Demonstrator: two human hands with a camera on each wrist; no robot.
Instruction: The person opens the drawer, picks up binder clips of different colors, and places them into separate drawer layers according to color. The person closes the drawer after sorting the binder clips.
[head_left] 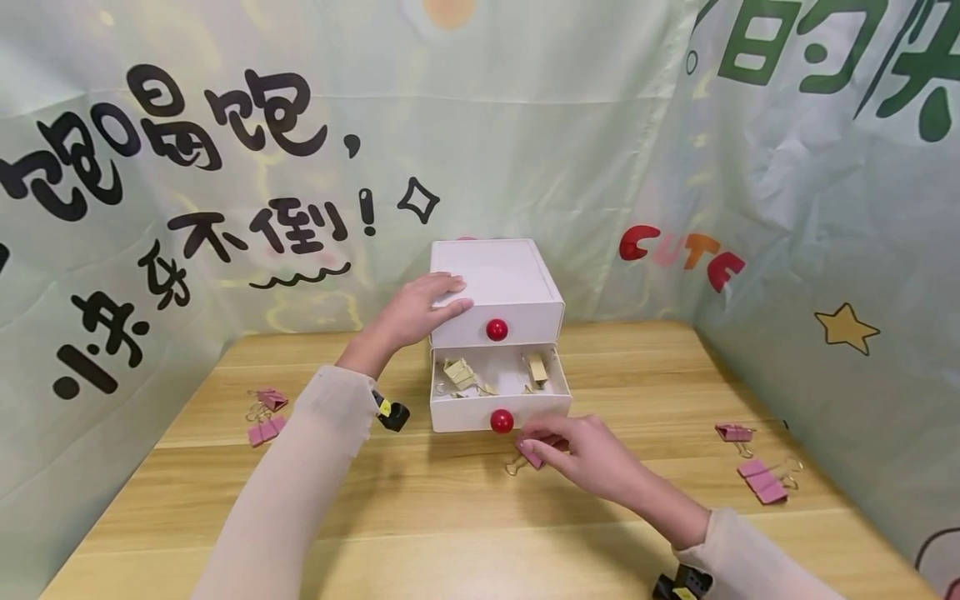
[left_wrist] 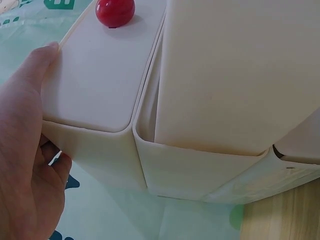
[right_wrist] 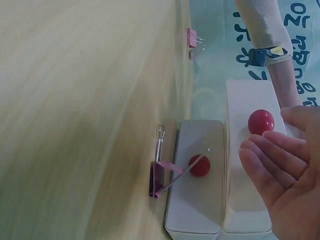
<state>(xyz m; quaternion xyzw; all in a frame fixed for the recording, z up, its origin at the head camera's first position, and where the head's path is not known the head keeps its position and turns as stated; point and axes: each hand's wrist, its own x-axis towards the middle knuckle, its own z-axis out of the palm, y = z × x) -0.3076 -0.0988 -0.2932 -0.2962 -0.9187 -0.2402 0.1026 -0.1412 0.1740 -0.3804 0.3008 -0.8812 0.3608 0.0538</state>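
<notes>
Right hand (head_left: 588, 454), fingers loosely extended and gripping nothing, above the pink clip (right_wrist: 158, 177). Clip: on the table (head_left: 420, 517) below the fingertips, one wire arm sloping up, apart from the hand. Lower drawer (head_left: 468, 414), pulled out, just beyond the fingers. Farther off, to their left, the left hand (head_left: 420, 310) rests on the box (head_left: 502, 275). Judged handling: light, stiff, robust; smooth body perhaps slightly slippery, arms likely to swing. Best hold: thumb and forefinger across the pink body.
</notes>
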